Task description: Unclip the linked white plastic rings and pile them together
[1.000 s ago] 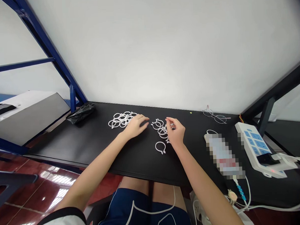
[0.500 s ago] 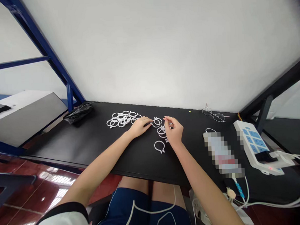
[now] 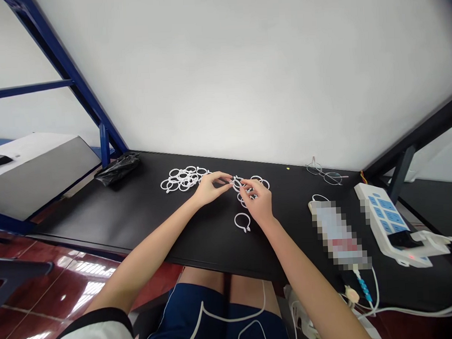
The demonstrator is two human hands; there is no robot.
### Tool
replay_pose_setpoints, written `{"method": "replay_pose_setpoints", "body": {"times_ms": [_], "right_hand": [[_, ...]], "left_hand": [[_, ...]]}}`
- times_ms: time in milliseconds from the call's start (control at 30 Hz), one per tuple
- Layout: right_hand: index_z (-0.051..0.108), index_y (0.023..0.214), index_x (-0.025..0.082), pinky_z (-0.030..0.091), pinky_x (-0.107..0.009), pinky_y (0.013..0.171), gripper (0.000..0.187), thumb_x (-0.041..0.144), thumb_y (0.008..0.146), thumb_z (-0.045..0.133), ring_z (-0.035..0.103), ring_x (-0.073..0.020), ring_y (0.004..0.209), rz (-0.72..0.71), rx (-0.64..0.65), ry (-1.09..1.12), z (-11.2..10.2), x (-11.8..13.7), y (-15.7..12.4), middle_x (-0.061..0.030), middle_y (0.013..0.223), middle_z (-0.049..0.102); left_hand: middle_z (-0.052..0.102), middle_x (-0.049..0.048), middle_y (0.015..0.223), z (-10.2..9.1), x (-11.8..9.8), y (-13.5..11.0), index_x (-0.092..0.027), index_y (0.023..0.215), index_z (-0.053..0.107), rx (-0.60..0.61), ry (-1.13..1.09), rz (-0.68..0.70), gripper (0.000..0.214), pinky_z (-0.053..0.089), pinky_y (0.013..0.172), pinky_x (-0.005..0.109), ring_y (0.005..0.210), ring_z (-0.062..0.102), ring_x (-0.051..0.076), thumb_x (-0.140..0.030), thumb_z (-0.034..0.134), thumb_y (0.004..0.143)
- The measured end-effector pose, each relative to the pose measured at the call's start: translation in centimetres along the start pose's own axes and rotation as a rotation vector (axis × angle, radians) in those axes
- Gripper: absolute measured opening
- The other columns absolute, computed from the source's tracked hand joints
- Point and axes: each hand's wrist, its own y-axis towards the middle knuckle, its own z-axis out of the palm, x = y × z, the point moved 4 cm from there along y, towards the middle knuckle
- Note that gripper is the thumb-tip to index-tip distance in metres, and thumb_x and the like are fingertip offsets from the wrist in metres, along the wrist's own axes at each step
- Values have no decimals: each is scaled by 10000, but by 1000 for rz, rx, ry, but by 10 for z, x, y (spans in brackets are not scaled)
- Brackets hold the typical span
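My left hand (image 3: 210, 189) pinches a white plastic ring (image 3: 236, 187) at its left side, thumb and index finger meeting at its edge. My right hand (image 3: 260, 202) has its fingertips closed on the right side of the same ring, just above the black table. The ring has small knobbed ends, like a shower curtain ring. Under and behind my right hand lie several more rings (image 3: 264, 183), partly hidden by the fingers. A single ring (image 3: 242, 221) rests nearer to me. Left of my left hand is a pile of similar rings (image 3: 179, 180).
A black plastic bag (image 3: 118, 169) lies at the table's left end. On the right are eyeglasses (image 3: 332, 179), a blurred-out phone (image 3: 339, 234) on a cable, and a white power strip (image 3: 389, 222) with a plugged-in charger. A white wall (image 3: 222, 79) stands behind the table (image 3: 145, 218).
My right hand has moved left and come to the ring by my left fingertips. More rings behind my right hand are now uncovered. The view has shifted slightly.
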Motion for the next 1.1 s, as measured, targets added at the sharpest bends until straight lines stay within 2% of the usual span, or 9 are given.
{"method": "replay_pose_setpoints", "body": {"times_ms": [100, 233, 567, 833, 900, 967, 1033, 1100], "right_hand": [[698, 1002, 204, 583, -254, 535, 183, 217, 845, 604, 674, -161, 747, -21, 55, 17, 3, 2, -1, -72, 960, 699], [712, 978, 204, 601, -275, 578, 165, 212, 863, 593, 687, -173, 784, -55, 85, 48, 5, 4, -1, -82, 1007, 718], [702, 999, 226, 593, -303, 629, 186, 222, 892, 550, 685, -170, 719, -70, 106, 17, 8, 3, -2, -59, 885, 717], [650, 800, 210, 573, -305, 648, 64, 202, 841, 600, 683, -176, 715, -35, 73, 3, 6, 5, -2, -32, 791, 702], [633, 782, 210, 567, -308, 659, 55, 205, 830, 606, 677, -174, 703, -28, 65, -5, 6, 6, -2, -25, 773, 695], [625, 785, 211, 566, -310, 661, 30, 222, 813, 618, 676, -171, 683, 6, 53, 1, 5, 6, -2, -20, 777, 697], [621, 792, 214, 569, -312, 659, 30, 241, 788, 635, 682, -173, 675, 65, 40, 32, 3, 5, -2, -16, 790, 702], [622, 798, 218, 574, -323, 681, 46, 246, 770, 646, 692, -183, 695, 117, 31, 73, 2, 5, -2, -16, 793, 708]], "left_hand": [[738, 82, 897, 1, 0, -1, -131, 926, 719, -3, -62, -49, 299, 591, 812, 319, 815, 706, 178, -353, 785, 737], [746, 78, 859, 1, -2, -2, -129, 853, 715, 0, -85, -40, 278, 593, 821, 321, 812, 719, 188, -356, 801, 717], [761, 92, 901, 3, -12, -4, -133, 905, 726, 48, -92, -37, 272, 592, 857, 335, 880, 732, 213, -342, 781, 738], [764, 111, 888, 6, -6, -4, -114, 910, 712, 91, -285, -123, 288, 597, 845, 367, 864, 739, 230, -322, 794, 729], [757, 118, 944, 6, -6, -3, -117, 928, 712, 88, -301, -120, 301, 582, 883, 383, 920, 727, 237, -331, 792, 732], [725, 127, 1091, 6, -7, -2, -136, 998, 711, 112, -273, -103, 337, 547, 949, 399, 1064, 680, 254, -344, 783, 744], [668, 129, 1229, 8, -7, -3, -163, 1106, 690, 172, -237, -117, 418, 515, 996, 411, 1181, 615, 273, -359, 778, 748], [656, 137, 1251, 10, -4, -3, -165, 1183, 660, 238, -241, -180, 499, 511, 998, 420, 1182, 613, 279, -380, 777, 747]]}}
